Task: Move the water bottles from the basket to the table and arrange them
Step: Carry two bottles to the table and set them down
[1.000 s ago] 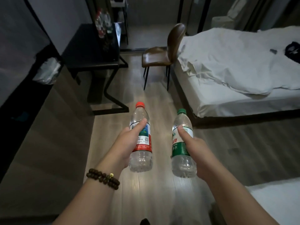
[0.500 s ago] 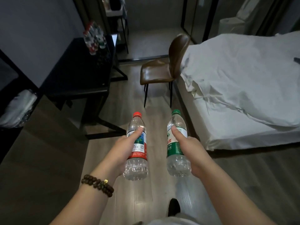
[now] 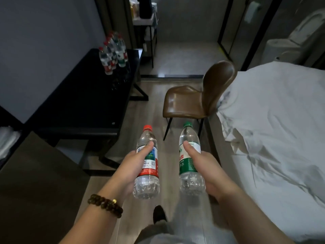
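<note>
We grasp a red-capped bottle (image 3: 147, 162) in our left hand (image 3: 131, 167) and a green-capped bottle (image 3: 190, 160) in our right hand (image 3: 210, 170), above the floor. The basket is out of view. The table (image 3: 84, 103) with blurred bottles (image 3: 113, 51) came nearer than before.

Brown leather-look chair (image 3: 197, 101), thin dark legs, standing on grey wood-plank floor (image 3: 154, 103), back touching the bed. Bed (image 3: 274, 124) at right, rumpled white sheet. White toilet (image 3: 288, 44) beyond dark-framed glass partition (image 3: 228, 29). Small stand (image 3: 144, 22) in far corner, contents indistinct, possibly toiletries. Grey wall (image 3: 44, 41) at left.
</note>
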{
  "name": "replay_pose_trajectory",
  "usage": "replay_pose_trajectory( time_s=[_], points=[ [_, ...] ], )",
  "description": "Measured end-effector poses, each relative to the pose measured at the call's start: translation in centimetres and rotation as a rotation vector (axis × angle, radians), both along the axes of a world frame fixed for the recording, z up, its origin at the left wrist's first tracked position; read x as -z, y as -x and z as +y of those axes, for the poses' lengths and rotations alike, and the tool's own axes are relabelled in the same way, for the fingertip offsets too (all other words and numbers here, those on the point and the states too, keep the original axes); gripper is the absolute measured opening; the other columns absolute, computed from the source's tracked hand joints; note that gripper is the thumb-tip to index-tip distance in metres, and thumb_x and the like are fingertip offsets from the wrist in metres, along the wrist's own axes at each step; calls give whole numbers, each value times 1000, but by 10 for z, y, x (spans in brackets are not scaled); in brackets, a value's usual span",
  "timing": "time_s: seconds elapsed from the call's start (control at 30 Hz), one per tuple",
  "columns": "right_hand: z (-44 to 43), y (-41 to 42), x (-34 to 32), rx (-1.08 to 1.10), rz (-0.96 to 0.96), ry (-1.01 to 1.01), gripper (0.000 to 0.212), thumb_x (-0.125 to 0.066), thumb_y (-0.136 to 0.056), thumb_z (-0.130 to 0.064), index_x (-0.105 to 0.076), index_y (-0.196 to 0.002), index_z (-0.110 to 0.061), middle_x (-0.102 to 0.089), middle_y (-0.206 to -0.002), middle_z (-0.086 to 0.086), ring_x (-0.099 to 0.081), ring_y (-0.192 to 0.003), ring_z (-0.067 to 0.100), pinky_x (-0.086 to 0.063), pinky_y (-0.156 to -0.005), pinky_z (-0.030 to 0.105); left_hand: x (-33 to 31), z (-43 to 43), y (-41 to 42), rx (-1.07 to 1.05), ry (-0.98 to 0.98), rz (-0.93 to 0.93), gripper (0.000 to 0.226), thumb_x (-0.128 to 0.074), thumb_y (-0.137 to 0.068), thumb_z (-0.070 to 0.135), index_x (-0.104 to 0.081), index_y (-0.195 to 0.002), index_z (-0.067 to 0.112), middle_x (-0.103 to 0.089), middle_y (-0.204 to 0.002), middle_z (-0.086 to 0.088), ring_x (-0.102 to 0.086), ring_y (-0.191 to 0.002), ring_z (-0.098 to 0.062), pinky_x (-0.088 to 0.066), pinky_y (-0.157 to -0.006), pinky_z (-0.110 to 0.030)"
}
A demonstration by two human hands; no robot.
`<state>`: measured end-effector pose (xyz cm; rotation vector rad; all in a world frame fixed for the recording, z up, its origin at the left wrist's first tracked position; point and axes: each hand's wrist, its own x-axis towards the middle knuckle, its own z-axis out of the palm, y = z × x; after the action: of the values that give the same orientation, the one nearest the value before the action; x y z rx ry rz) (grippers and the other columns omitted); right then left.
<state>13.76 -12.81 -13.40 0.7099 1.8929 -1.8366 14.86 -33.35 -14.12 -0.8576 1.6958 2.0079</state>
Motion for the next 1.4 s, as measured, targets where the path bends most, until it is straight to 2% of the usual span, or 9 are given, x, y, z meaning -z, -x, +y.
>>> replay_pose_trajectory(
  time_s=[0.27, 0.37, 0.47, 0.6, 0.8, 0.97, 1.1, 1.23, 1.4],
  points=[
    [-33, 179, -22, 12, 18, -25, 54, -76, -86, -55, -70, -104, -5, -77, -82, 16, -75, -59, 24, -55, -48, 26, -26, -36, 196, 20, -36, 48, 72, -85, -77, 52, -59, -126, 6, -73, -90, -21, -73, -68, -34, -60, -69, -46],
    [-45, 242, -18, -31, 10, -16, 57, -75, -84, -59, -71, -106, -6, -78, -87, 17, -78, -69, 28, -60, -56, 32, -23, -46, 256, 16, -23, 45, 67, -83, -80, 50, -60, -125, 7, -73, -92, -20, -73, -68, -32, -60, -66, -41],
    [-59, 311, -9, -64, -4, 1, 55, -76, -83, -59, -70, -103, -9, -79, -89, 17, -78, -78, 34, -64, -79, 51, -11, -59, 313, -21, 8, 23, 68, -82, -79, 54, -61, -125, 7, -75, -94, -21, -74, -71, -34, -60, -68, -43],
    [-79, 410, -4, -170, 12, 44, 49, -75, -88, -52, -70, -104, -6, -78, -90, 20, -77, -84, 40, -61, -84, 59, -4, -76, 391, -96, 64, -17, 61, -78, -83, 54, -62, -120, 8, -75, -96, -23, -74, -73, -35, -62, -71, -46],
    [-116, 545, -17, -410, 64, 33, 47, -74, -87, -55, -73, -99, -10, -79, -86, 15, -78, -78, 31, -63, -83, 52, -15, -104, 492, -278, 91, 39, 51, -77, -87, 49, -65, -118, 10, -75, -97, -22, -74, -78, -35, -62, -78, -49],
    [-160, 630, -22, -580, 137, 14, 44, -70, -89, -59, -73, -100, -17, -79, -77, 1, -77, -69, 16, -59, -57, 27, -25, -140, 545, -387, 173, 74, 57, -78, -84, 53, -59, -124, 16, -75, -107, -19, -76, -87, -33, -62, -83, -52],
    [-201, 687, -11, -637, 118, 11, 45, -79, -82, -57, -73, -104, -18, -80, -86, 4, -79, -79, 24, -65, -79, 45, -25, -176, 579, -416, 274, 97, 50, -74, -88, 50, -54, -127, 24, -71, -114, -3, -73, -97, -21, -61, -83, -43],
    [-250, 739, -7, -687, 105, 73, 39, -85, -83, -36, -70, -111, -13, -80, -90, 8, -79, -81, 26, -64, -72, 42, -20, -225, 614, -423, 335, 147, 44, -75, -90, 37, -49, -125, 32, -62, -112, 13, -59, -96, -2, -47, -79, -27],
    [-307, 798, 1, -808, 58, 104, 50, -89, -77, -21, -66, -121, -16, -80, -102, 7, -78, -94, 27, -59, -92, 53, -18, -283, 648, -410, 396, 145, 50, -81, -84, 26, -56, -128, 26, -67, -118, 8, -64, -107, -6, -51, -82, -26]
  ],
)
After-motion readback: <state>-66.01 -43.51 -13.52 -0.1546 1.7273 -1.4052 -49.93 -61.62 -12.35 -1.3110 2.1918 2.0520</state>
